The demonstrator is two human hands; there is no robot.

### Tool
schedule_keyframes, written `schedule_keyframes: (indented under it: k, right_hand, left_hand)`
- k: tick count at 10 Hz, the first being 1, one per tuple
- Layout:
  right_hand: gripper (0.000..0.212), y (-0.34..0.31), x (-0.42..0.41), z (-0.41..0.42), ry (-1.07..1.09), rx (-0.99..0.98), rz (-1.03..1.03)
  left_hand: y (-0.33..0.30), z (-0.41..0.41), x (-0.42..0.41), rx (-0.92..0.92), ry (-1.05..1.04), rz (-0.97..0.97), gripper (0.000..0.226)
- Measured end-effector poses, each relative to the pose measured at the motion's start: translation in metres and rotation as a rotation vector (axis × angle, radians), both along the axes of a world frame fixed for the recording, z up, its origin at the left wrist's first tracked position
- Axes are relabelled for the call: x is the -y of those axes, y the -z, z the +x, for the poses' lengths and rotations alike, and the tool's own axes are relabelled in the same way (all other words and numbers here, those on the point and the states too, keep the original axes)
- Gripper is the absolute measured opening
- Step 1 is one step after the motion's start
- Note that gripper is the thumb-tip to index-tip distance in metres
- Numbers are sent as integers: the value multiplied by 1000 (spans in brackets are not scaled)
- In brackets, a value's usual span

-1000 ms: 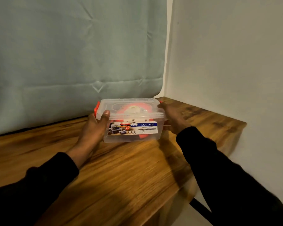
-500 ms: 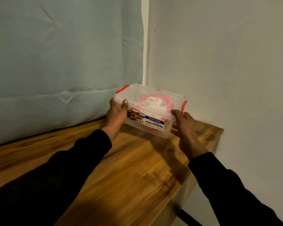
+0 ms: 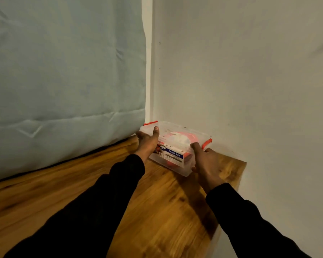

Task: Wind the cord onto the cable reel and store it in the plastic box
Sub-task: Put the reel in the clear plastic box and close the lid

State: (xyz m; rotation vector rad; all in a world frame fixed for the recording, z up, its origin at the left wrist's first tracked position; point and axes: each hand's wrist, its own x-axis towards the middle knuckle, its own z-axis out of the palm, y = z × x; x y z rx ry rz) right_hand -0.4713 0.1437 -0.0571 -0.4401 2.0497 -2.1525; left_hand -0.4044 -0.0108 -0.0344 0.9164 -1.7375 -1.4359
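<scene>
A clear plastic box [image 3: 175, 161] with a lid, red side clips and a blue "MULTI-BOX" label rests on the wooden table [image 3: 157, 202] in the far right corner, close to the wall. Through the lid I see the red and white cable reel [image 3: 179, 139] inside. My left hand [image 3: 147, 142] grips the box's left end, thumb on the lid. My right hand [image 3: 206, 162] grips its right end, just below the red clip [image 3: 207, 143].
A pale blue-grey padded sheet [image 3: 63, 71] hangs behind the table on the left. A white wall [image 3: 250, 90] runs along the right. The table's right edge [image 3: 229, 200] drops off beside my right forearm.
The box was lifted off the middle of the table, carried back and to the right, and now sits in the corner by the wall. Both hands stayed on it.
</scene>
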Motion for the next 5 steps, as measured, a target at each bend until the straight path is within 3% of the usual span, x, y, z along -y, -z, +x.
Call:
schedule_keyframes:
  k: [3, 5]
  right_hand:
    - [33, -6, 12, 5, 5, -35, 108]
    - [31, -13, -4, 17, -143, 9, 97]
  left_hand:
    - [13, -5, 17, 79, 51, -25, 91]
    - [28, 7, 19, 123, 109, -198, 91]
